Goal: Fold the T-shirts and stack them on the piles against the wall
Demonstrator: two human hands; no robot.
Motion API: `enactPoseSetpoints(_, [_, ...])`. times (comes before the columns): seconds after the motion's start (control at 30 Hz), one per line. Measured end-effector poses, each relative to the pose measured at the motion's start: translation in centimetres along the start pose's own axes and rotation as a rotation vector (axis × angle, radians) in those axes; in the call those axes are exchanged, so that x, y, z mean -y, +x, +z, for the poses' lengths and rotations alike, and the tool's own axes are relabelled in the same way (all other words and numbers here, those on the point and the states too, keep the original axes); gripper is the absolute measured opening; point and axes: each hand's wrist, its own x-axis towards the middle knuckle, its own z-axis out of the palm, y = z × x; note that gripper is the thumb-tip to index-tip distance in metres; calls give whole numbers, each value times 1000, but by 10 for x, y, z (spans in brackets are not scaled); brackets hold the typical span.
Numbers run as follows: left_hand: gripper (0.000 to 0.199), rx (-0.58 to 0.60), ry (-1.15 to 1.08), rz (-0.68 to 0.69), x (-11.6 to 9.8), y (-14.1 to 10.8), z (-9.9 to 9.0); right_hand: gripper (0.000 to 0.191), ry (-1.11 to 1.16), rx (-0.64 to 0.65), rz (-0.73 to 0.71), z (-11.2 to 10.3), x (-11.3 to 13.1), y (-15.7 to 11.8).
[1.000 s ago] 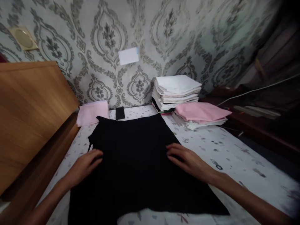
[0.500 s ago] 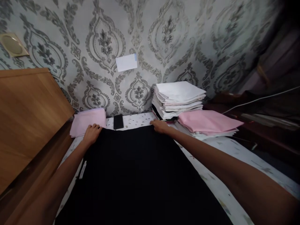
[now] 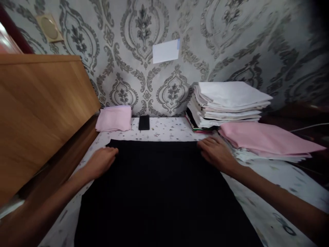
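Note:
A large piece of black cloth (image 3: 159, 192) lies spread flat before me, its far edge nearly straight. My left hand (image 3: 102, 159) is closed at the cloth's left side, just below the far left corner, with the fingers curled over the fabric. At the far right corner, my right hand (image 3: 215, 152) pinches the edge between thumb and fingers. The cloth's near end runs out of the picture. Beyond its far edge lie a black phone-like slab (image 3: 144, 122) and a folded pink cloth (image 3: 114, 118).
Right of my right hand stands a stack of folded white fabric (image 3: 231, 94), with folded pink fabric (image 3: 267, 137) in front. A wooden cabinet (image 3: 46, 113) borders the left. Patterned white sheeting (image 3: 169, 128) covers the surface up to the papered wall. Dark loops like scissor handles (image 3: 289, 229) show lower right.
Both hands have moved nearer to me and farther apart, and the cloth's far edge is wider and straighter. The white label at its left side no longer shows. My view has shifted left.

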Motion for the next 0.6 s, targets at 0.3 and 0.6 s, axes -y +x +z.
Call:
enactPoseSetpoints(0.3, [38, -130, 65, -31, -30, -31, 47, 26, 149, -100, 125, 32, 13, -30])
enactPoseSetpoints(0.6, [23, -224, -312, -9, -22, -3, 39, 26, 268, -66, 225, 38, 11, -29])
